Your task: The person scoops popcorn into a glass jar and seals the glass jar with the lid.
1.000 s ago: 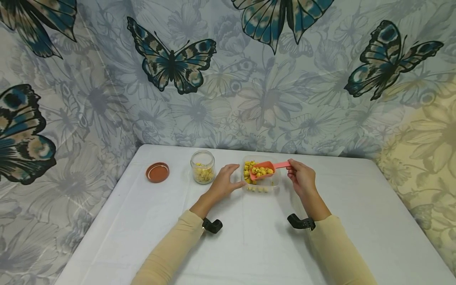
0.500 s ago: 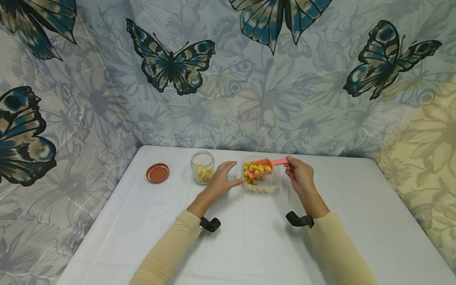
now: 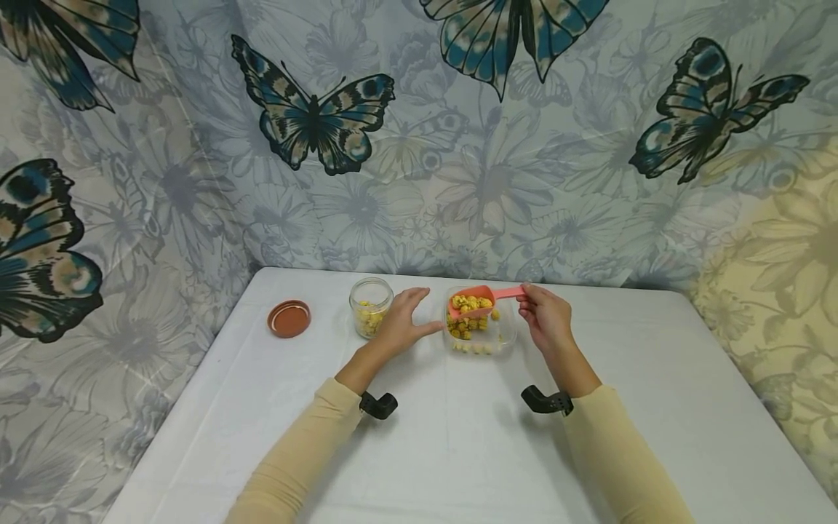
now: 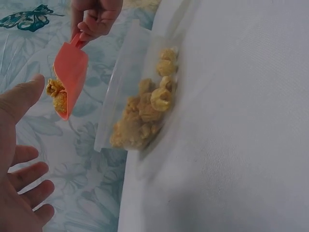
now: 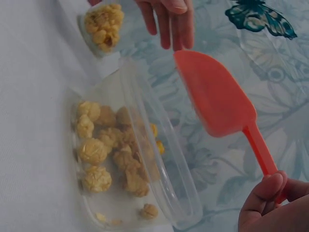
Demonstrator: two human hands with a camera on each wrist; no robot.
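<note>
My right hand (image 3: 546,316) pinches the handle of a coral-pink scoop (image 5: 217,96) between thumb and fingers. Yellow coated popcorn (image 3: 473,303) fills the scoop's bowl, which is above a clear plastic container (image 5: 169,188). More popcorn (image 5: 125,150) lies inside that container, heaped toward its left side in the head view. My left hand (image 3: 401,320) holds nothing; its thumb and fingers are spread, thumb tip close to the container's left edge. Just behind that hand stands an uncapped glass jar (image 3: 356,314), partly covered by it, with popcorn in its lower part.
A brown round lid (image 3: 289,319) lies on the white-covered table (image 3: 452,451), left of the jar. Behind the table hangs a butterfly-print cloth (image 3: 497,182). Each wrist wears a black camera mount (image 3: 546,400).
The loaded scoop has risen slightly and shifted left over the container with my right hand. My left hand has drawn left toward the jar, overlapping it more.
</note>
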